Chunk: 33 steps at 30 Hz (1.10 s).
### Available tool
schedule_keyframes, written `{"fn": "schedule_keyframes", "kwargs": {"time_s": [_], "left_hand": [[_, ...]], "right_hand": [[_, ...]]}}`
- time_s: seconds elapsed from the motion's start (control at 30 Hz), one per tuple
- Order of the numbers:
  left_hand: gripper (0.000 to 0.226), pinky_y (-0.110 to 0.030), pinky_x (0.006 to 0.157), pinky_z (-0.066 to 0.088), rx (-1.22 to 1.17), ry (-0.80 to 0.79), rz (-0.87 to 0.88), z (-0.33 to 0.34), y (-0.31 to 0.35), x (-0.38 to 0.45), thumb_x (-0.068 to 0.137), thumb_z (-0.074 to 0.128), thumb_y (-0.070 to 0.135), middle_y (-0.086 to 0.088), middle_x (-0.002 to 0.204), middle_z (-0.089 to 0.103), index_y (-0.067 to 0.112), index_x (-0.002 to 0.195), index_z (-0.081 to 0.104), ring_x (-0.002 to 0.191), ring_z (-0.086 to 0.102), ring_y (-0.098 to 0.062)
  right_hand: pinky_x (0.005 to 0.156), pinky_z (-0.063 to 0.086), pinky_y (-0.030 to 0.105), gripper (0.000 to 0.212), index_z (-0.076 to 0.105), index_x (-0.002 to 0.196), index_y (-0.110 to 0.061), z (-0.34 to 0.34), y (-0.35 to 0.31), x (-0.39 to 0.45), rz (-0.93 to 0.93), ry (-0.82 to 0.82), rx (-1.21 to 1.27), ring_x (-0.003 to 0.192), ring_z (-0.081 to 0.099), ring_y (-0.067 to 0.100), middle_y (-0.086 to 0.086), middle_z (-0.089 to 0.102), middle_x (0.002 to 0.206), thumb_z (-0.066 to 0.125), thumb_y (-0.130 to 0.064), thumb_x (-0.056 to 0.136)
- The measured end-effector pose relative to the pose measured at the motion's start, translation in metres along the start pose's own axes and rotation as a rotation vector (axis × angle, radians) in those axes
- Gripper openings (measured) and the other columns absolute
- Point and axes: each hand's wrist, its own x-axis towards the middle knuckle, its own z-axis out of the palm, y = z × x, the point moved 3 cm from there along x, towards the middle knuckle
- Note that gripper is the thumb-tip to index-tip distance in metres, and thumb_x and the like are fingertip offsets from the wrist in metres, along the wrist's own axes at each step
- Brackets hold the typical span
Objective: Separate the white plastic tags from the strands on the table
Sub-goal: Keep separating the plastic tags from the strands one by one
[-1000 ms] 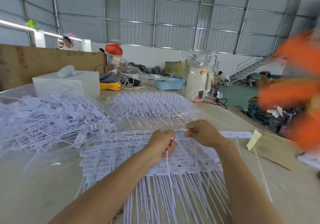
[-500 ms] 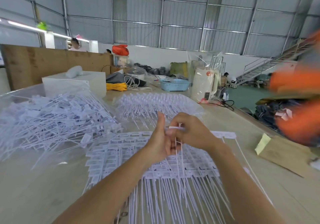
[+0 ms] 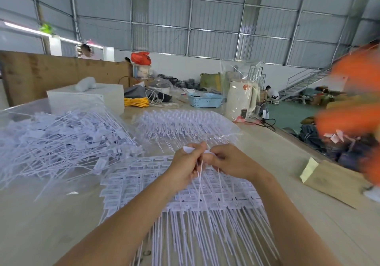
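Both hands, left hand [image 3: 186, 162] and right hand [image 3: 228, 162], pinch white tags [image 3: 190, 149] above a large unseparated sheet of tags [image 3: 144, 183]; separated tags [image 3: 61, 138] are piled left, much remains.

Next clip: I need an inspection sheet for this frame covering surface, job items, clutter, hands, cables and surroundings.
Surface: pale wooden table, mostly covered with work.
Job's things: flat sheet of joined white tags under the hands, strands running toward the camera; loose pile of tags at left on clear plastic; another batch behind.
Clutter: white box, blue basket, brown envelope.
Hands: left hand and right hand close together, each with a grip on tags and strands lifted off the sheet.
Cables: yellow cord bundle; black cable at the table's far edge.
Surroundings: metal-walled warehouse, staircase, blurred orange shape at right.
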Motion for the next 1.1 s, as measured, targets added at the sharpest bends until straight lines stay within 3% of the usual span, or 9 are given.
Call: {"fn": "schedule_keyframes", "kwargs": {"time_s": [0.1,0.2,0.37,0.57,0.67,0.73,0.83,0.97,1.1], "left_hand": [[0.028,-0.014,0.035,0.026,0.025,-0.031,0.038,0.001,0.003,-0.003,0.092,0.06,0.023,0.002,0.041,0.042,0.008,0.07,0.052,0.031,0.034,-0.008],[0.033,-0.014,0.036,0.025,0.096,-0.025,0.097,0.002,0.004,-0.005,0.092,0.06,0.018,0.004,0.039,0.039,0.01,0.064,0.047,0.031,0.031,-0.008],[0.038,-0.017,0.039,0.03,0.304,0.076,0.113,0.004,0.002,-0.008,0.094,0.058,0.027,0.003,0.039,0.045,0.012,0.061,0.05,0.032,0.038,-0.009],[0.026,-0.015,0.036,0.026,0.273,0.135,-0.051,-0.003,0.007,-0.005,0.095,0.057,0.024,0.008,0.033,0.035,0.014,0.071,0.055,0.027,0.03,-0.008],[0.026,-0.014,0.036,0.027,-0.003,0.114,-0.121,-0.014,0.016,0.0,0.093,0.06,0.031,0.003,0.04,0.039,0.016,0.073,0.054,0.03,0.032,-0.009],[0.023,-0.017,0.04,0.035,-0.043,0.14,-0.154,-0.023,0.013,0.003,0.094,0.057,0.031,-0.002,0.046,0.05,0.014,0.079,0.056,0.035,0.043,-0.011],[0.028,-0.014,0.037,0.033,-0.003,0.074,-0.198,-0.022,0.002,0.001,0.098,0.048,0.033,-0.002,0.048,0.055,0.011,0.085,0.057,0.037,0.045,-0.009],[0.062,-0.014,0.035,0.024,0.007,-0.124,-0.193,-0.002,0.002,-0.003,0.086,0.04,0.067,0.0,0.05,0.048,0.008,0.084,0.06,0.039,0.037,-0.009],[0.032,-0.014,0.035,0.023,0.077,-0.05,-0.203,0.003,-0.004,-0.008,0.089,0.063,0.034,-0.003,0.048,0.054,0.002,0.09,0.059,0.038,0.04,-0.009]], "right_hand": [[0.055,0.037,0.012,0.021,0.067,0.076,-0.018,0.005,-0.002,0.001,-0.04,-0.015,0.069,0.052,0.047,-0.001,-0.011,0.061,0.06,0.056,-0.021,0.093],[0.071,0.044,0.023,0.015,0.071,0.087,-0.008,0.004,0.004,0.001,-0.037,0.002,0.099,0.071,0.056,0.01,0.01,0.07,0.081,0.058,-0.013,0.092],[0.094,0.048,0.036,0.012,0.074,0.088,-0.01,0.007,0.012,0.004,-0.034,0.024,0.056,0.093,0.068,0.018,0.005,0.074,0.088,0.063,-0.012,0.089],[0.06,0.033,0.029,0.031,0.055,0.07,-0.017,-0.009,0.046,0.0,0.163,0.172,-0.566,0.076,0.054,0.023,-0.003,0.053,0.07,0.057,-0.041,0.09],[0.055,0.029,0.032,0.045,0.034,0.058,-0.013,-0.03,0.048,-0.007,0.179,0.408,-0.266,0.059,0.037,0.021,0.001,0.037,0.056,0.057,-0.032,0.092],[0.056,0.028,0.03,0.043,0.037,0.059,-0.008,-0.032,0.032,-0.002,0.103,0.504,-0.094,0.057,0.034,0.016,0.005,0.036,0.057,0.057,-0.028,0.091],[0.054,0.031,0.021,0.036,0.04,0.059,-0.019,-0.005,0.002,0.009,-0.016,0.352,-0.059,0.054,0.036,0.005,-0.004,0.04,0.058,0.061,-0.024,0.089],[0.06,0.037,0.024,0.02,0.055,0.079,-0.01,0.017,-0.002,0.015,-0.096,0.262,-0.219,0.064,0.049,0.018,0.006,0.056,0.071,0.067,-0.024,0.086],[0.066,0.036,0.008,0.027,0.052,0.087,-0.015,0.011,0.006,0.011,-0.116,0.303,-0.143,0.072,0.043,0.0,-0.006,0.044,0.086,0.075,-0.009,0.073]]}}
